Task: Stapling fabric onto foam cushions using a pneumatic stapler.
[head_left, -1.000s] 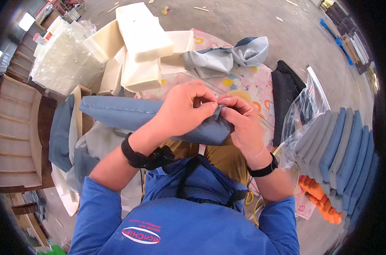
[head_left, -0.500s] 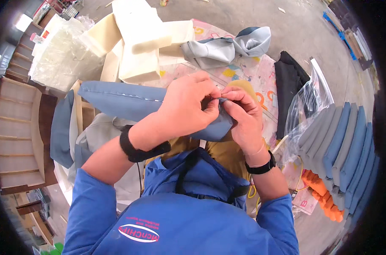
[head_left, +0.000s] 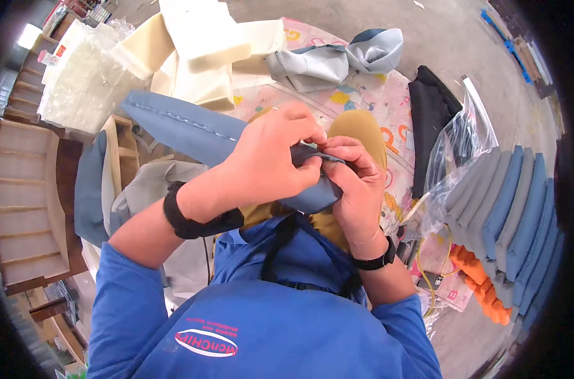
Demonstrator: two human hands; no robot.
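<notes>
A long blue-grey cushion lies across my lap, slanting from the upper left down to my hands. A broken pale seam line runs along its top. At its right end the cover's edge is bunched, with a small dark gap between my fingers. My left hand is closed, its thumb and fingertips pinching the cover by that gap. Just right of it, my right hand is closed on the raised fabric edge, thumb against fingers. Whether a small fitting sits between the fingertips is hidden.
Cream foam blocks are piled ahead, beside clear plastic wrapping. Grey fabric covers lie on a patterned pink mat. Blue and grey cushions stand in a row at right, near orange fabric. Wooden frames stand left.
The cushion's left end has swung up and away, so it slants more. Both hands have shifted slightly left, still pinching the cover's edge, and the dark gap between them shows more.
</notes>
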